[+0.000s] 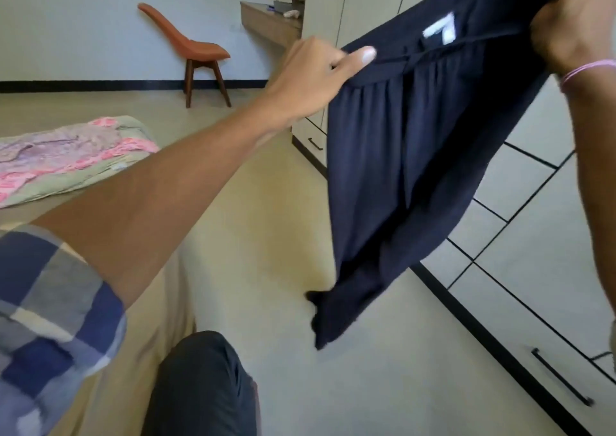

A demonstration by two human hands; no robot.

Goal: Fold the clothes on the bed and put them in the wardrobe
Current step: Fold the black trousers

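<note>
Pale floor (266,185) runs between the bed (146,319) and the wardrobe (533,235), and that gap is where I am working. The dark navy garment (393,168), which looks to me like trousers with a gathered elastic waist and a white label inside, hangs in the air off the bed's long edge, over the floor and in front of the wardrobe doors. None of it touches the bed.

My left hand (310,75) pinches one end of the waistband, thumb on the near face and fingers (320,52) curled behind. My right hand (573,25), a pink thread (586,68) at its wrist, grips the other end up at the frame's top corner. Its fingers are closed round the cloth, though blur hides exactly how. The waistband is stretched between the two hands, and the legs dangle bunched together at the hems.

To do this step well, I judge I should give one short shake so the legs drop straight. Then I would bring my hands together, leg on leg with seams matched, and lower the piece onto the bare sheet near the bed's edge to fold it.

Further out, a floral quilt (66,155) lies at the bed's far corner. An orange chair (196,48) stands by the wall, and a small counter (266,25) juts out beside the wardrobe.
</note>
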